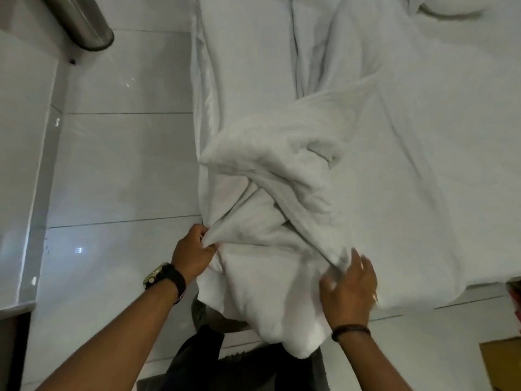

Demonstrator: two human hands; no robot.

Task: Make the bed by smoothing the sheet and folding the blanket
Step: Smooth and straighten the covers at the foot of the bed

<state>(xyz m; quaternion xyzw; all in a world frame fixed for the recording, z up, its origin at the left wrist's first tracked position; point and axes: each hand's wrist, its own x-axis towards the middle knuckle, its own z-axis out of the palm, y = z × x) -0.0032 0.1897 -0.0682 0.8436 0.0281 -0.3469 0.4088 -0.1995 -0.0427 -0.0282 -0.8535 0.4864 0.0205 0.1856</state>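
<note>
While blanket (270, 210) edge is pinched by left hand (194, 249), right hand (349, 286) laid open; corners best matched before fold.

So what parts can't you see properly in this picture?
Head view only:
- Right hand: blurred, so whether it grips the blanket is unclear.
- Left hand: fingertips buried in blanket folds.
- Pillow: cut off by the top edge.
- Metal cylinder: cut off at the top.
- Bed corner: covered by the blanket.
</note>
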